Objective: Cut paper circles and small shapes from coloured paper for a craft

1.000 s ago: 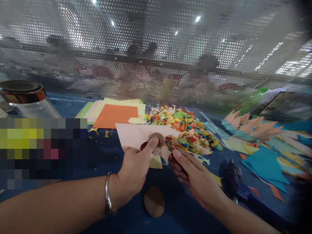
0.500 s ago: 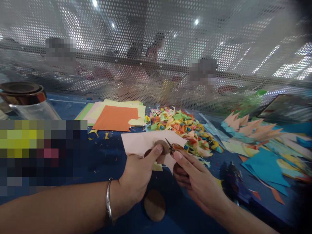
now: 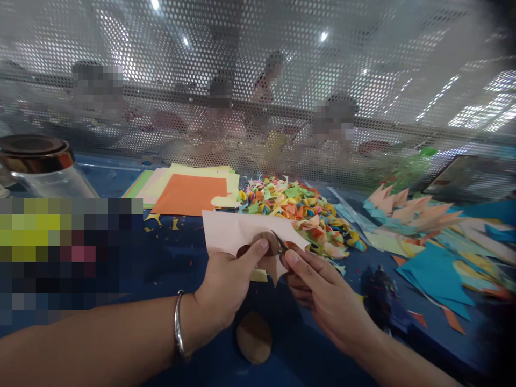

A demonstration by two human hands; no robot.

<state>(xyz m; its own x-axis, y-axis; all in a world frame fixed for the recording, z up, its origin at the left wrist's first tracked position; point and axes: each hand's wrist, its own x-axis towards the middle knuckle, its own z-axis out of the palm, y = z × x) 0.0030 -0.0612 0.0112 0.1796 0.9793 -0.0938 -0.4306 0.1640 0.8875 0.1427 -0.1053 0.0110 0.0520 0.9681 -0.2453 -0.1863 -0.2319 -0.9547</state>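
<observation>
My left hand [image 3: 226, 282] is closed on a sheet of pale pink paper [image 3: 229, 230], its thumb pressing a round brown disc [image 3: 271, 241] against the sheet. In my right hand [image 3: 318, 282] is a pair of small scissors [image 3: 281, 242], their dark blades at the disc's right edge, where they meet the paper. The handles are mostly covered by my fingers. A cut flap of the paper hangs below the disc. On the blue table under my hands lies an oval brown piece [image 3: 253, 337].
Behind the paper is a heap of colourful paper cuttings [image 3: 298, 209]. Stacked sheets topped with orange paper [image 3: 191, 194] lie left of it. A lidded jar [image 3: 44, 166] stands far left. Folded peach paper points [image 3: 411, 209] and blue paper [image 3: 437, 277] lie right. A perforated screen [image 3: 226, 48] rises behind.
The pale pink sheet has tipped up a little at its far edge, and its cut flap now hangs lower beside the disc. Both hands keep their holds.
</observation>
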